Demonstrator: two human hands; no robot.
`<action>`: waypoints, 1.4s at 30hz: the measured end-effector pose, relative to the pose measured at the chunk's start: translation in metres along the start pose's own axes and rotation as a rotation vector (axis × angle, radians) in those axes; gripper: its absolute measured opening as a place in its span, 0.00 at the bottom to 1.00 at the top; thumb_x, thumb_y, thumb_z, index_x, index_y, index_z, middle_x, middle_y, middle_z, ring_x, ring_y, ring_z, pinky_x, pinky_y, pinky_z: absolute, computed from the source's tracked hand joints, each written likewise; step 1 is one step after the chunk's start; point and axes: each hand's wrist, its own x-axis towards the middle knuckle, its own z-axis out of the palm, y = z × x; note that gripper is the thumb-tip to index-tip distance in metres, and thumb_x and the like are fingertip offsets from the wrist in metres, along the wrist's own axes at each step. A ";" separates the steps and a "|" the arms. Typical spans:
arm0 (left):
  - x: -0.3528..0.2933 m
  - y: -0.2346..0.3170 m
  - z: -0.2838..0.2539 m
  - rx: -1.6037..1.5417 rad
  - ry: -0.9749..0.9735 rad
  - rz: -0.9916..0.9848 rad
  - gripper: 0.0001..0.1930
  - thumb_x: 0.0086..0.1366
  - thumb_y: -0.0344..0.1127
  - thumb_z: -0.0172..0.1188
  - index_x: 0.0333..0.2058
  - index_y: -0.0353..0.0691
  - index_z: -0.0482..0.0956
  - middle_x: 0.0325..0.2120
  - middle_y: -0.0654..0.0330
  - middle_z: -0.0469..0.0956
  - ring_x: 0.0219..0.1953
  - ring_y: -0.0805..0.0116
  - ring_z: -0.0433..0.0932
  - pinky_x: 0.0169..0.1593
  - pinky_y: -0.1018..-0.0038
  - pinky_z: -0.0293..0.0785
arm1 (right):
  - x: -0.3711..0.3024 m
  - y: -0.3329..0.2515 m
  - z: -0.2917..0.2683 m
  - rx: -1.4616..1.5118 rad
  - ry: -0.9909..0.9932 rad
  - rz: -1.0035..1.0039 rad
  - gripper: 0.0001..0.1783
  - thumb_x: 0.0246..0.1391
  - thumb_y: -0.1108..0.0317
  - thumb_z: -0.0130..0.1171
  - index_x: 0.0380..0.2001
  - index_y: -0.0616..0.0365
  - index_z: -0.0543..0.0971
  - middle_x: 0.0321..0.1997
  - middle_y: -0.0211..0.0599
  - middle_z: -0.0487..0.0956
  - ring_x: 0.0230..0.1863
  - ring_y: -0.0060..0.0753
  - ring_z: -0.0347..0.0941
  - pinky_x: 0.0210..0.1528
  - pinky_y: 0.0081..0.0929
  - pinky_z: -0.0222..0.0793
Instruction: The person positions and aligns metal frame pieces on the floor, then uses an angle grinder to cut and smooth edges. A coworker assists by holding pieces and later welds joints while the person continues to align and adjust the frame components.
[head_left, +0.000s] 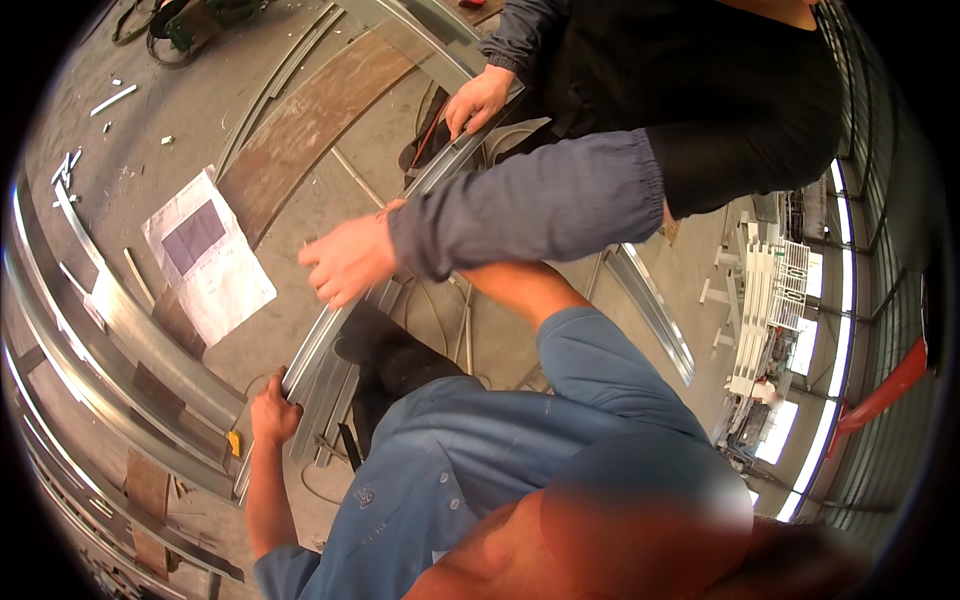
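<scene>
Silver-grey metal forms the long metal rail [318, 340] that crosses in front of the person, over the concrete floor [205, 110]. Its long axis slants: 1 end points to the lower left, near a small yellow object [235, 443], and the other stretch points to the upper right, toward a co-worker's black clothing [700, 90]. The left hand [275, 410] is on the rail's lower part, its fingers bent and closed around the edge. Only a little of the right hand [394, 205] shows past the co-worker's grey sleeve [550, 205], so I cannot tell whether its fingers are spread or pinching.

Of the co-worker's 2 hands, the upper hand [478, 98] rests on the rail farther up; the lower hand [350, 258] is over its middle, fingers slightly apart and blurred.

Left of the rail, a white sheet [225, 295] bears 1 dark printed rectangle and faint marks too small to read. It partly overlaps a brown plate [310, 130]. A small emblem [365, 495] marks the person's blue shirt [480, 430], its detail unreadable.
</scene>
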 end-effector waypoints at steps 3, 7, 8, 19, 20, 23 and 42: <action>-0.001 -0.005 -0.002 0.027 -0.032 -0.028 0.42 0.48 0.33 0.63 0.67 0.47 0.70 0.43 0.41 0.84 0.45 0.37 0.83 0.51 0.49 0.79 | 0.039 -0.029 0.045 0.289 0.254 0.152 0.16 0.57 0.63 0.57 0.49 0.35 0.81 0.39 0.16 0.82 0.45 0.28 0.79 0.54 0.35 0.69; -0.002 -0.003 -0.008 0.028 -0.046 -0.054 0.40 0.50 0.36 0.62 0.66 0.47 0.71 0.40 0.40 0.85 0.43 0.37 0.83 0.48 0.47 0.79 | 0.093 -0.073 0.058 0.505 0.276 0.452 0.21 0.59 0.66 0.56 0.55 0.41 0.81 0.43 0.20 0.83 0.46 0.29 0.78 0.51 0.32 0.70; -0.001 -0.001 -0.011 0.021 -0.073 -0.072 0.40 0.49 0.36 0.63 0.66 0.46 0.71 0.42 0.40 0.84 0.44 0.37 0.83 0.49 0.47 0.79 | 0.099 -0.080 0.064 0.455 0.310 0.464 0.22 0.60 0.66 0.55 0.57 0.42 0.80 0.47 0.21 0.83 0.48 0.29 0.78 0.51 0.32 0.70; 0.025 -0.018 -0.054 -0.913 -0.293 0.076 0.42 0.62 0.41 0.65 0.74 0.34 0.63 0.69 0.46 0.71 0.73 0.56 0.66 0.75 0.63 0.60 | 0.108 -0.096 0.041 0.513 -0.021 0.473 0.28 0.64 0.66 0.53 0.67 0.43 0.74 0.59 0.21 0.82 0.59 0.27 0.79 0.60 0.32 0.73; 0.034 -0.010 -0.051 -0.968 -0.293 0.095 0.40 0.65 0.41 0.63 0.73 0.35 0.64 0.69 0.46 0.71 0.73 0.56 0.66 0.75 0.62 0.60 | 0.108 -0.090 0.034 0.547 -0.070 0.461 0.28 0.64 0.66 0.54 0.67 0.43 0.74 0.58 0.22 0.82 0.59 0.28 0.79 0.60 0.33 0.73; 0.059 0.006 -0.039 -1.034 -0.311 0.160 0.34 0.68 0.40 0.60 0.71 0.34 0.69 0.68 0.47 0.72 0.71 0.58 0.68 0.74 0.64 0.61 | 0.104 -0.090 0.041 0.519 0.051 0.425 0.24 0.63 0.67 0.54 0.63 0.43 0.77 0.54 0.23 0.82 0.58 0.29 0.79 0.63 0.32 0.72; 0.015 0.062 0.007 -0.174 0.387 0.200 0.23 0.70 0.46 0.64 0.61 0.46 0.79 0.55 0.54 0.83 0.56 0.50 0.81 0.57 0.58 0.78 | -0.075 -0.041 0.089 0.423 -0.256 0.846 0.27 0.42 0.53 0.75 0.47 0.47 0.80 0.40 0.37 0.85 0.43 0.48 0.83 0.42 0.48 0.79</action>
